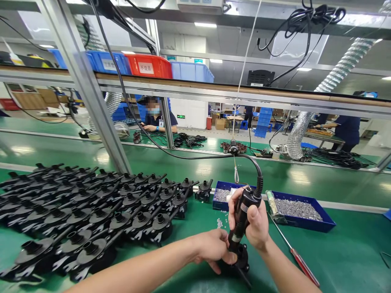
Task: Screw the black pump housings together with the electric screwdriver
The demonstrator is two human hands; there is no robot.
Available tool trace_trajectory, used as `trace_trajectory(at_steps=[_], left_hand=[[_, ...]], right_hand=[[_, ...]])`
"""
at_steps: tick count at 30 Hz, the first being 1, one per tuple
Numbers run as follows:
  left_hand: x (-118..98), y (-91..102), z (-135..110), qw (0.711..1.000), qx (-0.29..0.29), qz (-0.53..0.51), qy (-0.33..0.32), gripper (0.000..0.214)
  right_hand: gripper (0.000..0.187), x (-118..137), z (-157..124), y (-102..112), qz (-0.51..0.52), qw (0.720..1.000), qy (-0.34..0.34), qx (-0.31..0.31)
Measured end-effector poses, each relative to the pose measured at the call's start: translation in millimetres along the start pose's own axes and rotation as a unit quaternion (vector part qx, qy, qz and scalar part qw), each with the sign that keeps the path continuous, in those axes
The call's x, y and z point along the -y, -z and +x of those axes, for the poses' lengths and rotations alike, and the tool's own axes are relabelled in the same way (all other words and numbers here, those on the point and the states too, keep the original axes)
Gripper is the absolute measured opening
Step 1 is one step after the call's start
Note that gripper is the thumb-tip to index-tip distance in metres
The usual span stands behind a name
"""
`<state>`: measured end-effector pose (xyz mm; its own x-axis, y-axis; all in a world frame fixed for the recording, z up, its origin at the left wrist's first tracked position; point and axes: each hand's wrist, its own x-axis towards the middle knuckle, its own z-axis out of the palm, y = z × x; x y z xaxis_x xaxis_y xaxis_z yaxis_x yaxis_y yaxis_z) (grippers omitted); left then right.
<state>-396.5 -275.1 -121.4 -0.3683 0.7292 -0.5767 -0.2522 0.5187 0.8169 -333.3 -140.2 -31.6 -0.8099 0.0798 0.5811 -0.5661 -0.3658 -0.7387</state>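
Note:
My right hand (255, 221) is wrapped round a black electric screwdriver (242, 215) that hangs by a cable from above. Its tip points down onto a black plastic pump part (241, 258) on the green mat. My left hand (214, 248) is closed on that part and steadies it beside the screwdriver's lower end. A few loose screws (219, 223) lie on the mat just beyond my left hand.
Several rows of the same black parts (91, 211) fill the mat to the left. A blue tray of screws (293, 209) lies behind my hands. A red-handled screwdriver (301, 260) lies at right. A slanted metal post (91, 93) rises at left. Across the conveyor, people work.

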Motion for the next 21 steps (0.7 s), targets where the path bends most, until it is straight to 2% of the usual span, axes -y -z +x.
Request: trace_trajectory(at_steps=[5,10,16,21], left_hand=[[1.4,-2.4,6.9,0.999,-0.011,-0.026,0.030,0.059],[0.5,-7.5,9.2,0.996,-0.051,-0.035,0.063,0.066],[-0.1,-4.6,11.9,0.998,-0.026,-0.030,0.058,0.066],[4.7,-3.3,16.5,0.998,-0.035,-0.003,0.061,0.064]], right_hand=[[0.051,2.1,-0.9,-2.0,-0.013,1.000,0.012,0.001],[0.052,2.9,-0.2,0.9,0.004,1.000,-0.021,0.000],[0.051,4.1,-2.3,0.1,0.023,0.999,-0.036,-0.004],[0.051,8.8,-3.7,-2.7,0.069,0.995,-0.074,0.005]])
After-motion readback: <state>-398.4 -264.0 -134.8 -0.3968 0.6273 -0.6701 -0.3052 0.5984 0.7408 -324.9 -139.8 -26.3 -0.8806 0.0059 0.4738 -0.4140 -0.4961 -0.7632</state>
